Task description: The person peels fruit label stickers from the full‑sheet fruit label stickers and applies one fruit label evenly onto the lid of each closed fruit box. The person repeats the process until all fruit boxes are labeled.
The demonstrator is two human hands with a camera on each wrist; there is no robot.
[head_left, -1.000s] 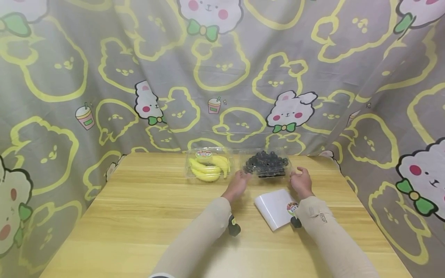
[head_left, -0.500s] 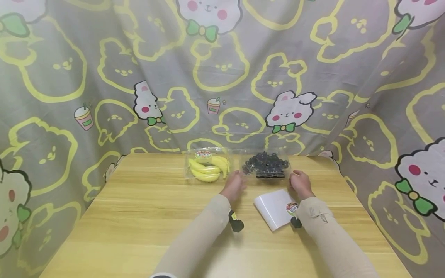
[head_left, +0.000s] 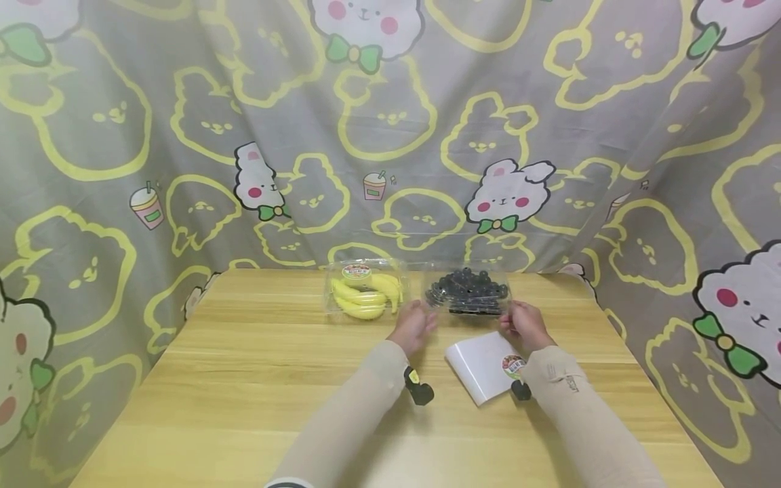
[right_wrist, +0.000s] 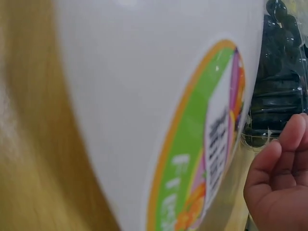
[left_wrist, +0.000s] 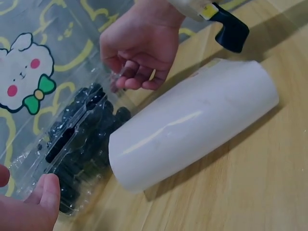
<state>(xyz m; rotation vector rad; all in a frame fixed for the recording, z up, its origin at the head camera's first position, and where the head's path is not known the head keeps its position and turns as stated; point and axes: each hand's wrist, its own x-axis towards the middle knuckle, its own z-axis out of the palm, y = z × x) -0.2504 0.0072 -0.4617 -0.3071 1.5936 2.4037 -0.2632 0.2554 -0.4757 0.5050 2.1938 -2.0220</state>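
Note:
A clear plastic clamshell box (head_left: pixel 444 315) of dark grapes (head_left: pixel 466 288) stands at the back of the table. My left hand (head_left: pixel 415 325) is at its front left corner, fingers loosely extended; in the left wrist view its fingertips (left_wrist: pixel 48 195) overlap the box's near end. At the front right corner is my right hand (head_left: pixel 526 325). Its curled fingers (left_wrist: pixel 139 77) pinch the box's rim in the left wrist view, and the right wrist view shows the fingertips (right_wrist: pixel 293 132) right at the edge.
Left of the grapes, another clear box (head_left: pixel 329 310) holds yellow bananas (head_left: pixel 363 298) and bears a round label (head_left: pixel 356 272). A curved white sheet (head_left: pixel 478 366) with an oval fruit sticker (head_left: pixel 512 366) lies on the wooden table (head_left: pixel 244 379) before the grapes. A patterned curtain (head_left: pixel 390 224) hangs behind.
My right hand has shifted slightly left, from beside the grape box onto its front right corner. My left hand has drawn back a little from the box's left corner; the box has shifted slightly.

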